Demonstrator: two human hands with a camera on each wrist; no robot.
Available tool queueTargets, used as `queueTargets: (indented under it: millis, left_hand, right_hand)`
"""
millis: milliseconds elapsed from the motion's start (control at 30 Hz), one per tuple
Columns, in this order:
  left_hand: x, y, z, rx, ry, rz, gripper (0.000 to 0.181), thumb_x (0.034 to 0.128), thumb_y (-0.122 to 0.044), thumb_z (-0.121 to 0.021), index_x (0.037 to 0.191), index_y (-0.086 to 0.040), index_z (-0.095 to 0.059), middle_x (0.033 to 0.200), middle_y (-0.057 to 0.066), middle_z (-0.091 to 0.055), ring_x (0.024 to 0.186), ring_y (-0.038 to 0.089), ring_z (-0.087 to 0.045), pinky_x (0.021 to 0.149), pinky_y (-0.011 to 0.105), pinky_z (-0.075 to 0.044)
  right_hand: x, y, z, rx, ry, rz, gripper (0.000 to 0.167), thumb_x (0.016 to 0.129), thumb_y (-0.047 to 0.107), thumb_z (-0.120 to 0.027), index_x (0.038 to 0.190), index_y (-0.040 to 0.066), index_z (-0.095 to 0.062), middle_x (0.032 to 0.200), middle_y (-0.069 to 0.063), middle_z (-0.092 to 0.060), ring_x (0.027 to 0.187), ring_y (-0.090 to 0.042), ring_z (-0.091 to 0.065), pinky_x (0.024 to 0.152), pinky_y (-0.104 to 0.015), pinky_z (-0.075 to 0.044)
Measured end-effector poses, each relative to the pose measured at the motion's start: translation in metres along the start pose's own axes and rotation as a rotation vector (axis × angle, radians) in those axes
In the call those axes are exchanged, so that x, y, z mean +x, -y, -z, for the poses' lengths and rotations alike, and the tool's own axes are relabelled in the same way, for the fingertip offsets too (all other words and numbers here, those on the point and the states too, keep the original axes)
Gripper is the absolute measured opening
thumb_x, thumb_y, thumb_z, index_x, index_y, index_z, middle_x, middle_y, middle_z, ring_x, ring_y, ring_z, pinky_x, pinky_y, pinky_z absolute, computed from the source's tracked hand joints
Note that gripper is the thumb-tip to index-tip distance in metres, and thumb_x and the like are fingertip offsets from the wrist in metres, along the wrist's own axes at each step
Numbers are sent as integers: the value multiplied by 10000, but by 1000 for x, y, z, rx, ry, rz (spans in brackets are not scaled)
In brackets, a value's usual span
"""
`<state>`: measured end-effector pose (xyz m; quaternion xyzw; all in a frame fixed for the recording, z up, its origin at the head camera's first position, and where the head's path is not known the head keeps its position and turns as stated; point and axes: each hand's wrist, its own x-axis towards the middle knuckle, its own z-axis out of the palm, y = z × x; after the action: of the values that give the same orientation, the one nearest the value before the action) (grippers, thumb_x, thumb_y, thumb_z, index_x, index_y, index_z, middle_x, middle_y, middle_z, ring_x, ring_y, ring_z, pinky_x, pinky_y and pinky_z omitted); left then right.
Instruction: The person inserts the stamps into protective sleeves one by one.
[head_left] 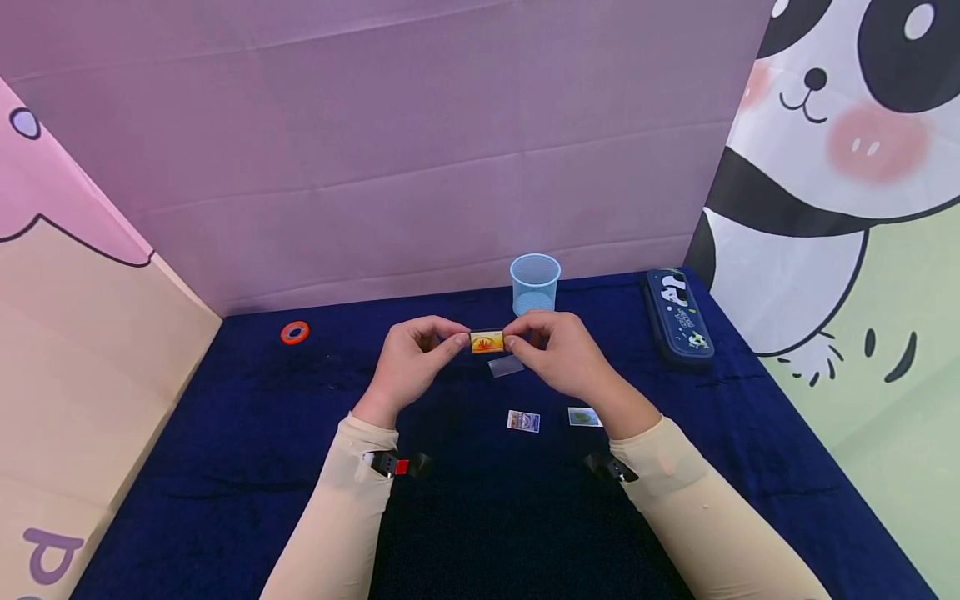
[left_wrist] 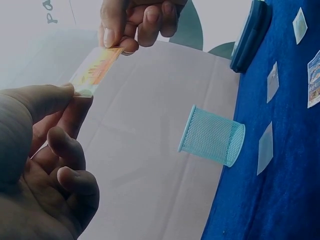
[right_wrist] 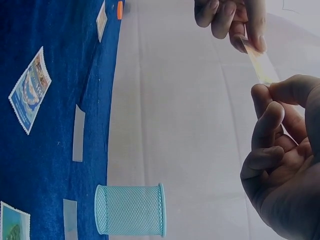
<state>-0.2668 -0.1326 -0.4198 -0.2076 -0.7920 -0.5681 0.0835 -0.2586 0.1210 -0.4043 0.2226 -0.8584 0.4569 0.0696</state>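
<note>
Both hands hold up a small yellow-orange stamp (head_left: 487,342) by its two ends, raised above the table. My left hand (head_left: 415,362) pinches one end between thumb and index finger. The opposite end is pinched by my right hand (head_left: 558,354). In the wrist views a glossy, see-through layer seems to cover the stamp (left_wrist: 97,70). Two more stamps lie on the cloth, a blue-purple one (head_left: 523,421) and a green one (head_left: 584,417), partly behind the right wrist. Under the hands lies a clear strip (head_left: 506,366); the right wrist view shows a second clear strip (right_wrist: 70,220).
A light blue mesh cup (head_left: 536,283) stands behind the hands by the back curtain. At the right lies a dark blue panda case (head_left: 679,317). An orange ring (head_left: 295,332), like a tape roll, is at back left. Another stamp (right_wrist: 101,21) shows in the right wrist view.
</note>
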Motion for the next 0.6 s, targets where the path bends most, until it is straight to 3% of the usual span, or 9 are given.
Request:
queueTargets:
  millis: [600]
  left_hand:
    - [-1, -4, 2, -10, 36, -30, 124, 1006, -239, -741, 1067, -154, -808, 904, 12, -713, 626, 233, -471, 548, 286, -380]
  right_hand:
    - [0, 1, 0, -2, 6, -20, 90, 1007, 184, -722, 1063, 159, -787, 852, -13, -651, 713, -233, -554, 570, -332, -469]
